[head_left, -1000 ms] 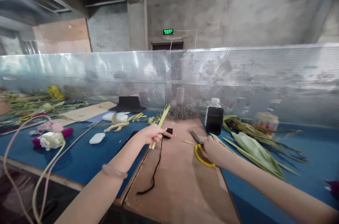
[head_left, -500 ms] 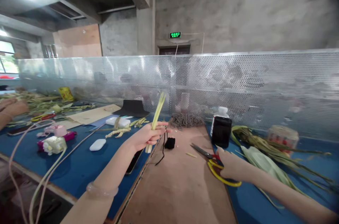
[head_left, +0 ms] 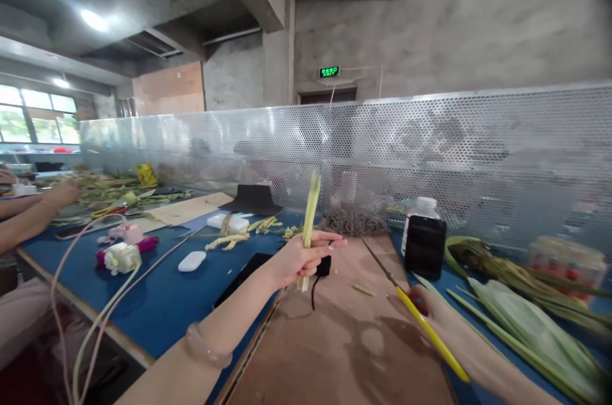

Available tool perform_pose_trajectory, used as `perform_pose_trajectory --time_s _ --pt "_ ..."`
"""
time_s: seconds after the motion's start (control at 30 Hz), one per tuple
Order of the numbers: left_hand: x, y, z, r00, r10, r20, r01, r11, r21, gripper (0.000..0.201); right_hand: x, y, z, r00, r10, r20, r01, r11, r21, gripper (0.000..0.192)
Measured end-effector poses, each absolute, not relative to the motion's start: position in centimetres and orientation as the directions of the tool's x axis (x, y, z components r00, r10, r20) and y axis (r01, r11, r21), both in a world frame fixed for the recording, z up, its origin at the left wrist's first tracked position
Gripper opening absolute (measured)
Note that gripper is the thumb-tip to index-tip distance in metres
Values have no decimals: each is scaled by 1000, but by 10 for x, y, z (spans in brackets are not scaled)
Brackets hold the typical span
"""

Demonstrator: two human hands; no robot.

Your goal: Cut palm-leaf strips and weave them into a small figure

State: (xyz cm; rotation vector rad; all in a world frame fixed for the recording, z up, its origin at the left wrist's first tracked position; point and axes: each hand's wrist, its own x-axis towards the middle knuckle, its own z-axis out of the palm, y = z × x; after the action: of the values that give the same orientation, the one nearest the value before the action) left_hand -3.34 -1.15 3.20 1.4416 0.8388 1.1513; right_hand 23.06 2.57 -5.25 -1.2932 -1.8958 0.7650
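Above the brown board (head_left: 335, 341), the left hand (head_left: 299, 259) has its fingers clamped on a bundle of stiff pale-green leaf strips (head_left: 310, 217), held upright. Off to its right, the right hand (head_left: 433, 309) grips yellow-handled scissors (head_left: 411, 309), thin blades pointing away; trimming looks near, needing blades brought across.

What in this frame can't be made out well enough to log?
- Right hand, head view: motion-blurred, so its grip on the yellow-handled scissors is unclear.
- Green leaves: cut by the right edge.
- Green exit sign: too small to read.
- Behind the perforated metal screen: indistinct.
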Motion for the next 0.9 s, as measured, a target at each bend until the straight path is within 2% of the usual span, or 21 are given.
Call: perform_pose_trajectory --time_s 0.17,0.23,0.3,0.43,0.63,0.9 --pt "-32 -7 29 272 935 229 -103 -208 973 35 233 7 -40 -358 906 226 281 336 -899 37" --pt "-32 -9 32 291 925 246 -111 -222 969 36 239 3 -28 -448 886 118 282 266 -922 38" --pt "-33 -13 34 323 911 257 -93 -240 966 40 245 1 -18 -597 802 5 326 248 -912 37" --pt "-34 -17 35 404 879 251 -78 -240 968 48 249 -3 -10 -733 680 -7 353 372 -859 37" --pt "-36 -17 33 515 829 220 -135 -174 975 56 246 -5 -9 -760 649 38 348 455 -820 41" --pt "-31 -26 37 573 808 139 -50 -135 990 56 251 -4 -5 -789 613 -37 339 385 -859 36"
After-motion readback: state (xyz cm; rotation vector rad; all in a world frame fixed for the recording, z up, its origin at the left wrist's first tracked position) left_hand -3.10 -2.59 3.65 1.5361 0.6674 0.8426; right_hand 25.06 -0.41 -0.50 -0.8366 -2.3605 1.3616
